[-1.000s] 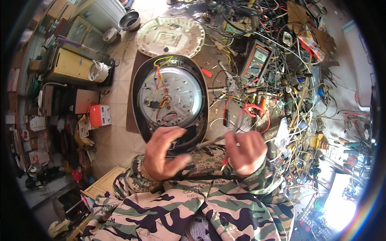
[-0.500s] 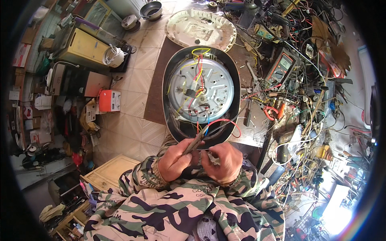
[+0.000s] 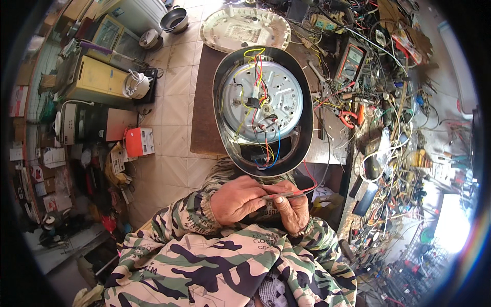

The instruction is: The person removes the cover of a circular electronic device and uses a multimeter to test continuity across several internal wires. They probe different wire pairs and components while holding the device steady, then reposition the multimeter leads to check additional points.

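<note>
Close to my body, my left hand (image 3: 236,199) is closed, its fingertips pinching the ends of a pair of red and dark test leads (image 3: 302,193). My right hand (image 3: 293,212) grips the same leads, with its thumb raised against them. Just beyond both hands is an opened appliance, a dark oval housing (image 3: 217,97) with its inside facing up. Within it lies a round silvery metal plate (image 3: 289,110) with screws and terminals. Red, yellow and black wires cross the plate, and a blue wire (image 3: 279,146) loops down to the near end of the housing.
The housing rests on a brown board (image 3: 204,123), with a whitish oval cover (image 3: 245,33) behind it. To the right are a multimeter (image 3: 352,60), red-handled pliers (image 3: 348,120) and heaps of cables and tools. An orange-red box (image 3: 139,142) and a pan (image 3: 174,20) are at the left.
My hands have come closer together, and the leads now lie across both of them. My right hand has turned thumb-up. The view has shifted slightly, with the appliance higher in it.
</note>
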The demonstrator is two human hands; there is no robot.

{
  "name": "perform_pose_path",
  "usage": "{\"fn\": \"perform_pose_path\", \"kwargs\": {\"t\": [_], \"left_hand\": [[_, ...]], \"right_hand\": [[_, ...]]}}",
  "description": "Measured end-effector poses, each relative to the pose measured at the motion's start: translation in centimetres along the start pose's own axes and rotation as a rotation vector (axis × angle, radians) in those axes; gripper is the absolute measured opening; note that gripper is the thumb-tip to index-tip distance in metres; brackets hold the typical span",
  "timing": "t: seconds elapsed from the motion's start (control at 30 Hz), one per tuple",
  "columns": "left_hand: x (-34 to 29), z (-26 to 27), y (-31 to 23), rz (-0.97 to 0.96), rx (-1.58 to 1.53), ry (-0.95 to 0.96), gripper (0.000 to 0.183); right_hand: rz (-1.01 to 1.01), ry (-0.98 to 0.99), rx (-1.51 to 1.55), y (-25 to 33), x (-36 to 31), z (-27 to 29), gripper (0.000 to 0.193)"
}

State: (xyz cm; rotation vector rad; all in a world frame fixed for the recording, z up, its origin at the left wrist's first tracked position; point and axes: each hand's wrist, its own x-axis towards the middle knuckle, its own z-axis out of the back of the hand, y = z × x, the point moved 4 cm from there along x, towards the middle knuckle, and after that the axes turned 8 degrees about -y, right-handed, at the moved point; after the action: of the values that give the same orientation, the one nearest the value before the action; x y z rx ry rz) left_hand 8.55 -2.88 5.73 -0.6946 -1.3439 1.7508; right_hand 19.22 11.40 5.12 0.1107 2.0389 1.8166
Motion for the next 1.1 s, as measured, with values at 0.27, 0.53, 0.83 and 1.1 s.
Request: {"fn": "perform_pose_path", "kwargs": {"t": [0.27, 0.53, 0.83, 1.1], "left_hand": [[-2.4, 2.8, -0.2, -0.024, 0.459, -0.099, 0.024], [-3.1, 6.6, 0.7, -0.038, 0.535, -0.348, 0.024], [2.5, 7.9, 1.3, -0.179, 0.326, -0.528, 0.020], [6.5, 9.4, 3.2, 0.032, -0.305, -0.455, 0.028]], "right_hand": [[-0.159, -0.191, 0.143, -3.4, -3.3, -0.3, 0.037], [-0.122, -0.382, 0.397, -2.9, -4.6, 1.7, 0.017], [-0.049, -0.448, 0.599, -4.8, -4.8, 1.3, 0.019], [-0.043, -0.502, 0.410, -4.8, -2.5, 0.8, 0.014]]}}
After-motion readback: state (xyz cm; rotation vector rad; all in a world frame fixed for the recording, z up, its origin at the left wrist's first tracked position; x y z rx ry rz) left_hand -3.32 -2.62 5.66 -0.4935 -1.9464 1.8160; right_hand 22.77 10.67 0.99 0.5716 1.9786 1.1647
